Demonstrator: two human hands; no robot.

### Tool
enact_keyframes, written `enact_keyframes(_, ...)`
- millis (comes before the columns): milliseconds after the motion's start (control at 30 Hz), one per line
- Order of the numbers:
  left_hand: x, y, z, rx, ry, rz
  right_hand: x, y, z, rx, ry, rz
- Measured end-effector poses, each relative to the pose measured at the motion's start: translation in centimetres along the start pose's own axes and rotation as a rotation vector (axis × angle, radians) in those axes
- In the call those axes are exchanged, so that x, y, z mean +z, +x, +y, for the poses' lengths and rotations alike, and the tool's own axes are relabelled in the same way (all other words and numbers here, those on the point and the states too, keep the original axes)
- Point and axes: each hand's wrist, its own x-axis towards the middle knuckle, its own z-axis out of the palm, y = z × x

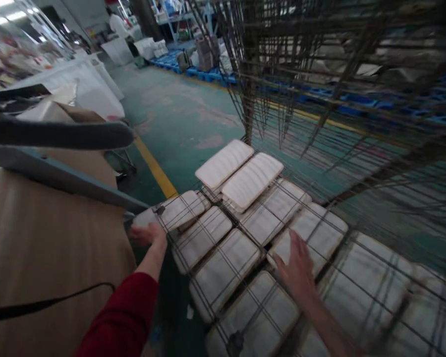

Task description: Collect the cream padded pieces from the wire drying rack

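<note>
My left hand (pixel 149 235) is at the near left end of a white rounded rectangular panel (pixel 182 209). Its fingers are closed at the panel's lower edge, partly blurred. That panel pokes out past the left side of a wire rack (pixel 262 249). Over the rack, my right hand (pixel 297 265) is held with thumb and fingers apart, nothing visible in it. Beneath its fingers lies another white panel (pixel 321 225). Several similar panels fill the rack in rows under the wires. Two panels, a left one (pixel 225 163) and a right one (pixel 252 181), lie raised at the far end.
A tall mesh of wires (pixel 301 59) rises at the right, blurred. On the left stand a brown board-like surface (pixel 52 238) and a dark padded bar (pixel 59 135). White bins (pixel 85 82), blue pallets (pixel 171 60) and a person (pixel 117 25) are farther back on the green floor (pixel 171 114).
</note>
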Motion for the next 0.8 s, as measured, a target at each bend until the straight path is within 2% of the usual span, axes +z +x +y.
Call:
enact_keyframes(100, 1.6, 3.6, -3.0, 0.045, 0.040, 0.041, 5.5, 10.1, -5.5, -0.076, -0.131, -0.118)
enact_keyframes(133, 2.3, 4.2, -3.5, 0.116, 0.045, 0.018, 7.2, 12.6, -6.6, -0.117, -0.184, -0.175)
enact_keyframes(200, 4.2, 4.4, -3.2, 0.344, 0.025, -0.061, 10.2, 16.0, -7.7, -0.192, -0.241, -0.246)
enact_keyframes(267, 6.4, 3.5, -1.2, 0.585, -0.060, -0.167, 12.7, 17.6, -7.7, -0.242, -0.276, -0.293)
enact_keyframes(300, 7.6, 2.8, 0.4, 0.661, -0.126, -0.234, 13.7, 17.9, -7.6, -0.250, -0.297, -0.309)
enact_keyframes(333, 8.8, 1.8, 2.2, 0.661, -0.209, -0.319, 14.5, 18.0, -7.4, -0.254, -0.320, -0.321)
enact_keyframes(400, 11.3, -0.2, 6.0, 0.554, -0.356, -0.541, 15.4, 17.9, -7.4, -0.275, -0.360, -0.332)
enact_keyframes(467, 14.0, -2.0, 9.2, 0.339, -0.427, -0.702, 15.4, 17.5, -7.8, -0.329, -0.391, -0.332)
enact_keyframes(533, 16.5, -3.2, 11.2, 0.189, -0.394, -0.724, 14.6, 17.1, -8.2, -0.388, -0.415, -0.314)
enact_keyframes(600, 18.7, -3.8, 12.2, 0.070, -0.341, -0.712, 12.9, 16.7, -8.0, -0.422, -0.438, -0.289)
enact_keyframes(700, 21.3, -3.8, 12.6, -0.025, -0.307, -0.720, 9.2, 15.7, -5.6, -0.475, -0.431, -0.182)
enact_keyframes(800, 22.9, -3.7, 12.9, -0.041, -0.276, -0.687, 4.4, 12.9, -1.4, -0.587, -0.362, 0.022)
